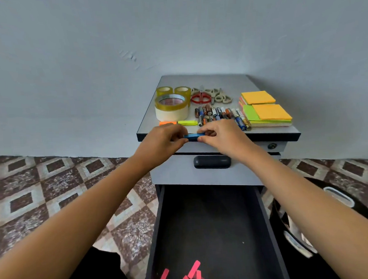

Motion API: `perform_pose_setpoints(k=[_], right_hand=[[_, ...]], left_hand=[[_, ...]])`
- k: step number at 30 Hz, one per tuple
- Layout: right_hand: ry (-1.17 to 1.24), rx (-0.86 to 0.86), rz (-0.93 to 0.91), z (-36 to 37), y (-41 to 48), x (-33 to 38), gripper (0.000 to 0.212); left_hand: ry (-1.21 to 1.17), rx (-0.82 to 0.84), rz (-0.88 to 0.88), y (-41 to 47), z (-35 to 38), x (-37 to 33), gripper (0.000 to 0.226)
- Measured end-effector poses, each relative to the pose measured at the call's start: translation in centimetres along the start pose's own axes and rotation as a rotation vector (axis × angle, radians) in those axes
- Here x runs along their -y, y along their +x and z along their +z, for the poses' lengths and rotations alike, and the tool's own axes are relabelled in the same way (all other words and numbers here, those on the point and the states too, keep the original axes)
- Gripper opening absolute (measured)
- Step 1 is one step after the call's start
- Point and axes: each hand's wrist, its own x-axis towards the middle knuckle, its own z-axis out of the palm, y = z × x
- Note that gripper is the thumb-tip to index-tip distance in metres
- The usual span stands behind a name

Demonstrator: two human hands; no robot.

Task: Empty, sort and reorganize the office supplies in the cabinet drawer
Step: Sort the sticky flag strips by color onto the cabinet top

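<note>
Both hands out over the front edge of the cabinet top. Left hand and right hand each pinch one end of a blue sticky strip, so both grips are clamped on it, held level just above the front edge.

Cabinet top, grey laminate, dark rim:
- back left corner: tape rolls, one big and two small
- back middle: scissors, red-handled pair plus grey ones
- middle: batteries in a loose row
- right edge: sticky note pads, orange over green and pink
- front edge, left: orange strip beside a yellow-green strip

Drawer pulled open below, dark inside, pink strips scattered at its near end (count unclear, cut off by the frame). Closed drawer above it has a black handle.

Room: plain pale wall, floor of brown and cream diamond tiles, black bag on the floor right of the cabinet.
</note>
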Motion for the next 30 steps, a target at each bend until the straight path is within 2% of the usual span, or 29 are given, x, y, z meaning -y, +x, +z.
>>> perform_pose_setpoints(k=[4,11,16,26,30], right_hand=[[-0.039,-0.03,-0.011,0.0,2.0,0.0,0.03],[-0.132,-0.031,-0.022,0.8,4.0,-0.6,0.029],[-0.264,-0.018,-0.019,1.3,4.9,-1.0,0.031],[-0.272,-0.021,-0.045,1.5,5.0,-1.6,0.037],[-0.243,-0.092,-0.086,1.8,4.8,-2.0,0.025]], left_hand=[[0.092,-0.101,0.039,1.2,0.0,0.9,0.017],[0.265,-0.137,0.113,2.4,0.5,2.2,0.022],[0.296,-0.122,0.09,2.9,0.9,2.7,0.016],[0.257,-0.063,0.003,3.9,1.1,2.7,0.018],[0.265,-0.031,0.001,4.1,0.7,2.7,0.018]])
